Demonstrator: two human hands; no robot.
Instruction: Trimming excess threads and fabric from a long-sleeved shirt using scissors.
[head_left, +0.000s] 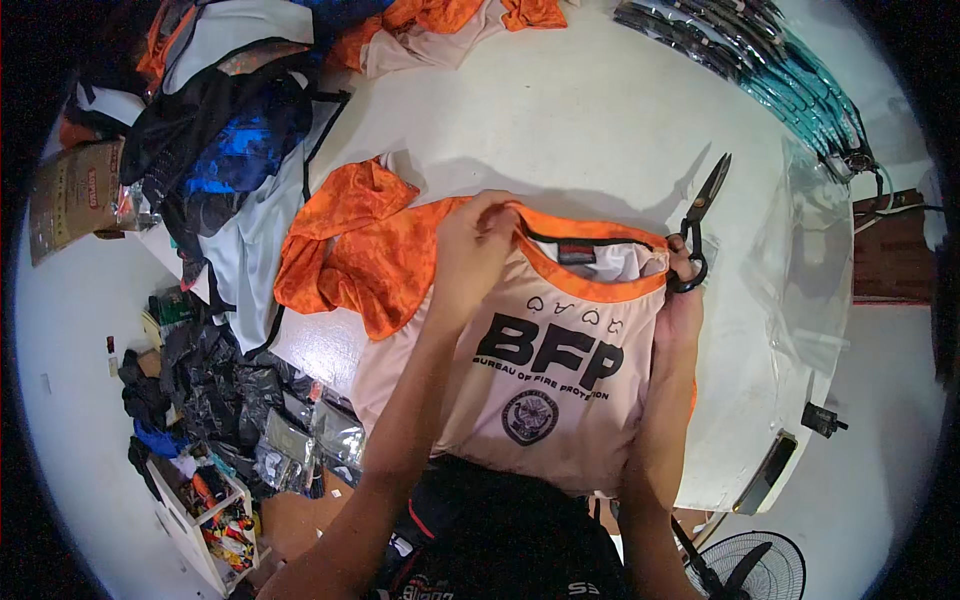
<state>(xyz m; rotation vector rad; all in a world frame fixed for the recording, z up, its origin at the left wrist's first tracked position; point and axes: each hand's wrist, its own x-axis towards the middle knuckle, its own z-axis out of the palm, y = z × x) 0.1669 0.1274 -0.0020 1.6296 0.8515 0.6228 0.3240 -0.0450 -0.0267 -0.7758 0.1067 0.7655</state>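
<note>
A pale pink jersey shirt (457, 409) with orange camouflage-like sleeves (352, 255) lies partly on the white table before me, its lower end at my body. Dark lettering and a round emblem are printed on its front. My left hand (480, 240) pinches the orange collar (592, 281) at its left side. On the collar's right side, my right hand (681, 262) grips the fabric. Black-handled scissors (699, 225) hang on the fingers of that same hand, blades pointing up and away. Inside the neck opening shows a dark label (576, 253) with writing.
Piled garments (240, 142) cover the table's left side; more orange and pink cloth (435, 30) lies at the far edge. Packaged teal and black items (765, 67) sit far right, near clear plastic (802, 277). A phone (765, 472) rests near the right corner, above a fan (750, 562).
</note>
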